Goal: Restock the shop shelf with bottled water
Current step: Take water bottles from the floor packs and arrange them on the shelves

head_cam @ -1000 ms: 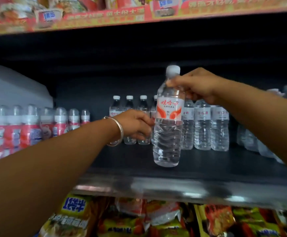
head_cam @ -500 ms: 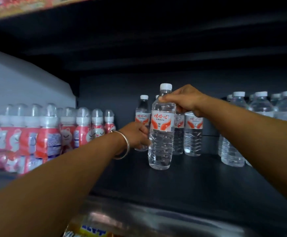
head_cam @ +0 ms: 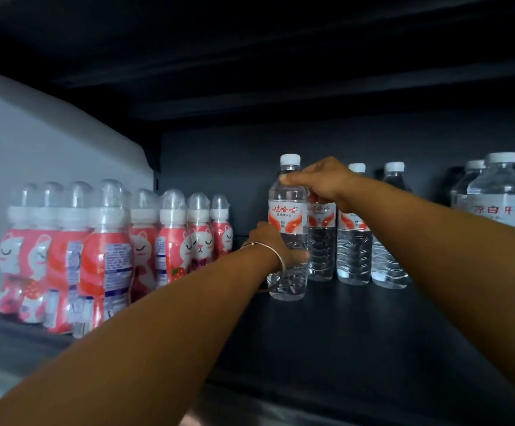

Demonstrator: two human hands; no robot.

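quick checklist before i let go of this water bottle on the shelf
1. Water bottle upright: ok.
2. Base down on the shelf: cannot tell, the left hand and its bracelet hide part of it.
3. Right hand steadying the bottle's shoulder: ok.
4. Lined up with the row of matching bottles: not ok, it stands forward of them.
5. Clear of the pink cat bottles: ok, a gap shows.

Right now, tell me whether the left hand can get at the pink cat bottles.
Probably yes. The left hand grips the lower body of the water bottle, so it must let go first. The pink cat bottles stand just to its left on the same shelf, with nothing between.
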